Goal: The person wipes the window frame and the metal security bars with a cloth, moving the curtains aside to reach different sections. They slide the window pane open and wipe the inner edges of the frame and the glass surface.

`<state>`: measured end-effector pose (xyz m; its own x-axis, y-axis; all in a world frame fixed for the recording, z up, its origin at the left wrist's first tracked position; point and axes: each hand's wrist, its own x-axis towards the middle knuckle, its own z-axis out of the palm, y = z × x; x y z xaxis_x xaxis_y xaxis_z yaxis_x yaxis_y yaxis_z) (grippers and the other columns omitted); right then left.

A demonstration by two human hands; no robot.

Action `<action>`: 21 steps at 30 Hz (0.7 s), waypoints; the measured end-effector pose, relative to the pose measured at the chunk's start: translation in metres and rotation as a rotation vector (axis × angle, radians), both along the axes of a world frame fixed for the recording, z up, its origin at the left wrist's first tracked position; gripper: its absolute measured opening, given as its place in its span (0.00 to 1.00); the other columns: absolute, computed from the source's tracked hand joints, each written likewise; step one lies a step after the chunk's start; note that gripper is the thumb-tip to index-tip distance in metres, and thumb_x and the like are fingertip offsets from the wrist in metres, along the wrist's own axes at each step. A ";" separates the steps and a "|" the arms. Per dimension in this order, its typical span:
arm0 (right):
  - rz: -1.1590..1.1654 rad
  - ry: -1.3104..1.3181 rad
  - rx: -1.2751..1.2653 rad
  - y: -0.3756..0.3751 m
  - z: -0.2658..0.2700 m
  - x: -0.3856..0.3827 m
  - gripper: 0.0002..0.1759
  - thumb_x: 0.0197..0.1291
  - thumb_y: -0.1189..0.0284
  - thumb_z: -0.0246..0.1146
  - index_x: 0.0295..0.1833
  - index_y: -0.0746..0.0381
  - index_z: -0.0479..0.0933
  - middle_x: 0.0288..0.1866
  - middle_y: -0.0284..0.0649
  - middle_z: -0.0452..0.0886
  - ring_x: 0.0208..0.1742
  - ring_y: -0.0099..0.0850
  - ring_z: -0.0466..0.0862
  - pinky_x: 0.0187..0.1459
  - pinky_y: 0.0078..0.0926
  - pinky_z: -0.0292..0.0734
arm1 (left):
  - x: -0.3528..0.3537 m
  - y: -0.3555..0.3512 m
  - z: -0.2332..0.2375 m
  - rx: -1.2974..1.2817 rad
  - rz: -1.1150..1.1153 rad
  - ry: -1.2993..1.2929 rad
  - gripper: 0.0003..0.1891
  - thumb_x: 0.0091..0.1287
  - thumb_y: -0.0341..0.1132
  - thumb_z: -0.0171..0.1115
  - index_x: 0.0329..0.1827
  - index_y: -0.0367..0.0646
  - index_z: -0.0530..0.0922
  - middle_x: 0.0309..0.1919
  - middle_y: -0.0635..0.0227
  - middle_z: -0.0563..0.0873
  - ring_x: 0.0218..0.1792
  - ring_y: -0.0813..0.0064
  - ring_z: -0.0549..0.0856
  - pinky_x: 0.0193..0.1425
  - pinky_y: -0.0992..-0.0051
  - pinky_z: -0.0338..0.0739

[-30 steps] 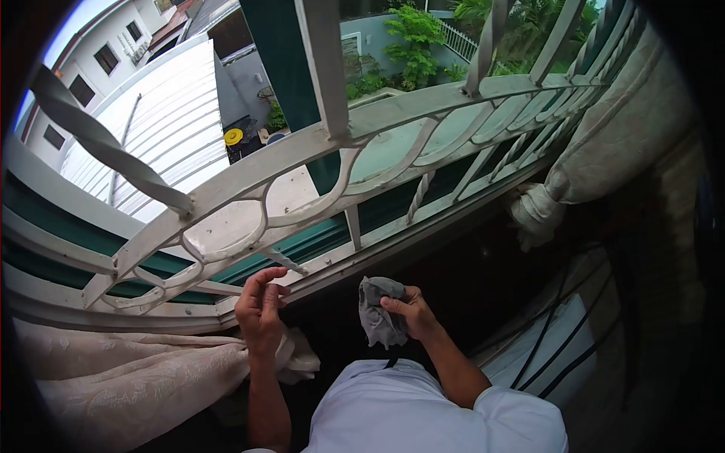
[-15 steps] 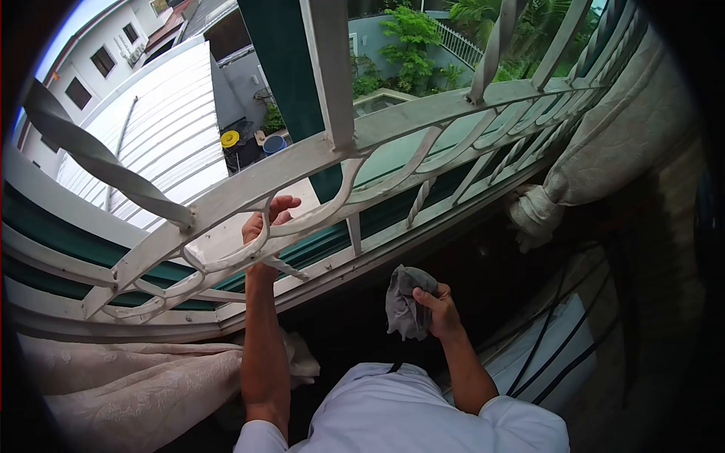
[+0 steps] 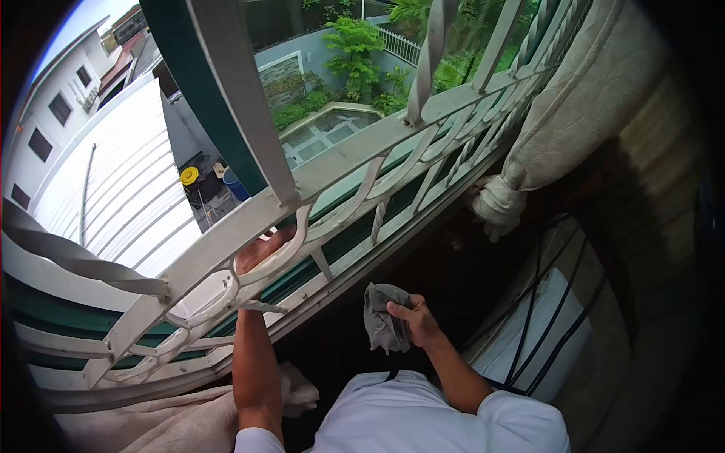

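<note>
My left hand point(image 3: 259, 252) reaches through a white metal window grille point(image 3: 332, 162), and its bars cover part of the palm and wrist. Its fingers stretch toward the lower end of a dark green window frame point(image 3: 215, 113) on the outer side. On the room side, below the sill point(image 3: 325, 291), my right hand point(image 3: 420, 320) pinches a crumpled grey cloth point(image 3: 384, 321) between thumb and fingers. The cloth hangs in front of my white shirt, apart from the grille.
A knotted pale curtain point(image 3: 500, 202) hangs at the right, and another curtain point(image 3: 189, 419) bunches at the lower left. Dark cables point(image 3: 538, 317) cross a pale panel at the lower right. Outside lie a white metal roof point(image 3: 113, 181) and a garden yard.
The view has shifted, so the grille sits lower and further left. My left fingers have come closer to the green frame's lower end. My right hand still holds the cloth.
</note>
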<state>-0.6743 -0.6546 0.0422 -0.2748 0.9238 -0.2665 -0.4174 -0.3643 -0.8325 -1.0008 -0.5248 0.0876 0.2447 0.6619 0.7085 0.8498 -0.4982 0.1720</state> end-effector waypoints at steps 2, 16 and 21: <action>0.017 0.035 -0.010 0.004 0.004 -0.004 0.12 0.69 0.71 0.69 0.53 0.67 0.87 0.45 0.35 0.90 0.45 0.20 0.86 0.49 0.22 0.80 | 0.027 -0.012 0.039 -0.414 -0.207 -1.012 0.20 0.63 0.41 0.78 0.54 0.42 0.87 0.33 0.67 0.85 0.37 0.75 0.83 0.45 0.71 0.79; 0.043 -0.013 0.105 0.003 0.026 -0.016 0.15 0.70 0.68 0.68 0.55 0.68 0.86 0.45 0.36 0.90 0.46 0.22 0.86 0.52 0.23 0.79 | 0.009 0.016 0.005 -0.224 -0.105 -0.739 0.10 0.57 0.28 0.73 0.40 0.36 0.85 0.36 0.60 0.88 0.36 0.69 0.87 0.45 0.70 0.81; 0.115 0.034 0.136 0.006 0.021 -0.023 0.17 0.72 0.63 0.66 0.53 0.67 0.85 0.41 0.32 0.88 0.41 0.18 0.81 0.48 0.19 0.75 | 0.000 0.031 -0.019 0.144 0.058 -0.166 0.08 0.56 0.31 0.72 0.36 0.38 0.85 0.32 0.65 0.88 0.33 0.68 0.79 0.39 0.68 0.74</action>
